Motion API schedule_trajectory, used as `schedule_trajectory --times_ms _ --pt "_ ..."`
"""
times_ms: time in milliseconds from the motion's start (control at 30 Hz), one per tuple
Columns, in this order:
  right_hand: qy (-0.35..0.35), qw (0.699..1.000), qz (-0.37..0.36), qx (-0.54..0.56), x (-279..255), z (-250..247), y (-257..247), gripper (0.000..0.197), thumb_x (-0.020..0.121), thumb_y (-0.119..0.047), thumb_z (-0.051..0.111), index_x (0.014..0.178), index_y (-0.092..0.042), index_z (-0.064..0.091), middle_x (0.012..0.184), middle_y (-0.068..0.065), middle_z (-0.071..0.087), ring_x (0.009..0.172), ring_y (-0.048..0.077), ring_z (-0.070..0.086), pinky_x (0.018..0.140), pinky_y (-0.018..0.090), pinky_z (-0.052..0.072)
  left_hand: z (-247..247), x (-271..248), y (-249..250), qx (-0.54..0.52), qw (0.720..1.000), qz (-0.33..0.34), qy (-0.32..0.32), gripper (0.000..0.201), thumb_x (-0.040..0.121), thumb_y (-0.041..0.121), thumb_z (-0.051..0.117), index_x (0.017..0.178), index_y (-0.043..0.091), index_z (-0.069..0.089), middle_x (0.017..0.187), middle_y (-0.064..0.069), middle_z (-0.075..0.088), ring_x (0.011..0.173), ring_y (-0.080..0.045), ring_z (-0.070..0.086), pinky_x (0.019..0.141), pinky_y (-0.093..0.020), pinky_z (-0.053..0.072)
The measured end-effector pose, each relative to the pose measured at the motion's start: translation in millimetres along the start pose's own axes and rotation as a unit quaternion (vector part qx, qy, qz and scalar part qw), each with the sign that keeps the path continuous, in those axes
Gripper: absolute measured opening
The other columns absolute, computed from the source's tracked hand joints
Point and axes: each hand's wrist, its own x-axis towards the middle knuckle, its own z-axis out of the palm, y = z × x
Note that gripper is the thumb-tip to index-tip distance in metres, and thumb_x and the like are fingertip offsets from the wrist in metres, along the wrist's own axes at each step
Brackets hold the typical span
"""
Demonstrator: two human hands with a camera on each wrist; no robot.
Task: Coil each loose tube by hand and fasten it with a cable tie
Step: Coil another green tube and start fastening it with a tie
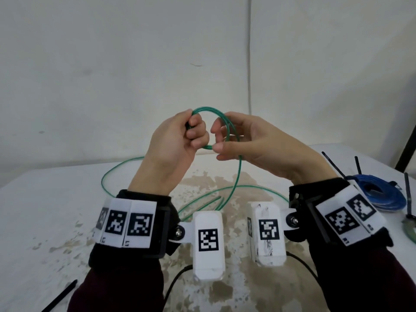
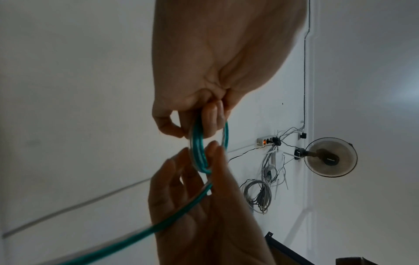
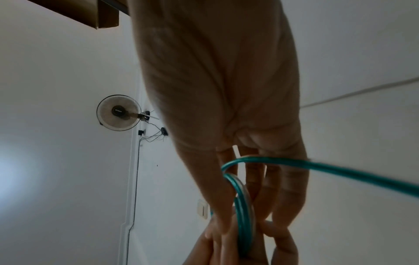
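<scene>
While most of the green tube lies slack on the table, its free run drops from the right hand, fingers loosely guiding, probably pinching. Left hand clenches the small coil between them.

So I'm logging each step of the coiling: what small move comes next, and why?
Probably the right hand wraps another turn onto the small coil that the left hand grips, since much of the green tube trails loose onto the table.
</scene>
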Motion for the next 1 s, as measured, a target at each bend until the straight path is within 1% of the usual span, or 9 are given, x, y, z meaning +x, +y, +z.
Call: schedule_trajectory --times_ms 100,200,300,400,500,700,800,900,1000 --pt "0.021 1.000 -0.020 0.004 2.4 1.8 1.3 0.008 0.091 -0.007 0.059 0.095 -0.012 0.062 0.083 -0.001 0.057 0.076 0.008 0.060 0.077 0.026 0.053 1.0 -0.8 0.4 -0.053 0.999 0.002 0.013 0.035 0.101 0.015 0.025 0.068 0.015 0.034 0.057 0.003 0.026 0.049 -0.011 0.027 0.056 -0.022 0.027" --pt "0.019 0.993 0.008 0.112 3.8 3.5 1.0 0.032 0.102 -0.024 0.038 0.091 -0.013 0.067 0.089 -0.002 0.065 0.086 0.013 0.061 0.075 0.029 0.053 1.0 -0.5 2.2 -0.102 0.994 0.035 0.026 0.034 0.101 0.014 0.024 0.070 0.014 0.036 0.057 0.003 0.030 0.050 -0.011 0.029 0.058 -0.022 0.030" --pt "0.021 0.992 -0.022 0.121 6.2 6.2 2.0 0.037 0.103 -0.023 0.032 0.083 -0.014 0.061 0.089 -0.002 0.064 0.090 0.011 0.060 0.077 0.027 0.050 2.4 -0.5 2.8 -0.099 0.993 0.054 0.027 0.033 0.101 0.013 0.024 0.070 0.014 0.036 0.058 0.002 0.031 0.052 -0.012 0.031 0.059 -0.021 0.032" --pt "0.041 0.990 -0.041 0.129 8.6 7.9 1.4 0.035 0.104 -0.022 0.029 0.075 -0.015 0.048 0.081 -0.002 0.058 0.084 0.010 0.057 0.076 0.024 0.047 3.2 -1.9 3.2 -0.087 0.995 0.040 0.000 0.031 0.098 0.013 0.023 0.069 0.015 0.035 0.058 0.000 0.031 0.052 -0.014 0.034 0.063 -0.023 0.035" --pt "0.050 0.986 -0.032 0.154 9.7 6.5 1.5 0.036 0.104 -0.023 0.029 0.072 -0.015 0.044 0.067 -0.004 0.050 0.070 0.011 0.051 0.074 0.022 0.047 1.5 -3.1 4.1 -0.052 0.998 0.001 -0.033 0.031 0.095 0.013 0.023 0.066 0.014 0.037 0.058 -0.001 0.031 0.049 -0.015 0.036 0.056 -0.023 0.039" --pt "0.055 0.993 0.007 0.108 9.3 9.4 0.9 0.036 0.104 -0.025 0.033 0.072 -0.013 0.046 0.058 -0.003 0.033 0.057 0.011 0.041 0.065 0.019 0.043 1.3 -4.2 -2.9 0.090 0.992 -0.015 -0.085 0.037 0.102 0.020 0.032 0.068 0.011 0.044 0.052 0.007 0.034 0.051 -0.011 0.026 0.052 -0.019 0.028" --pt "0.045 0.989 0.018 0.140 9.0 9.8 -1.2 0.037 0.104 -0.028 0.031 0.082 -0.010 0.056 0.061 0.000 0.046 0.063 0.013 0.052 0.073 0.024 0.050 0.0 -3.7 -2.3 0.102 0.993 0.032 -0.059 0.037 0.102 0.024 0.033 0.068 0.012 0.041 0.053 0.007 0.025 0.050 -0.010 0.021 0.057 -0.023 0.023" --pt "0.011 0.986 0.012 0.166 7.8 9.1 1.8 0.034 0.103 -0.022 0.031 0.098 -0.011 0.062 0.076 0.000 0.065 0.079 0.011 0.063 0.075 0.024 0.053 -1.8 -1.8 -2.4 0.075 0.995 0.066 -0.003 0.038 0.103 0.026 0.032 0.069 0.013 0.041 0.052 0.009 0.026 0.052 -0.011 0.020 0.056 -0.022 0.024" --pt "0.001 0.985 0.009 0.175 8.1 9.5 6.7 0.029 0.101 -0.017 0.034 0.101 -0.013 0.063 0.081 -0.002 0.068 0.085 0.010 0.063 0.078 0.024 0.053 -3.3 -1.0 -3.2 0.066 0.994 0.085 0.013 0.038 0.104 0.026 0.031 0.069 0.013 0.041 0.052 0.008 0.026 0.052 -0.011 0.022 0.056 -0.019 0.028"
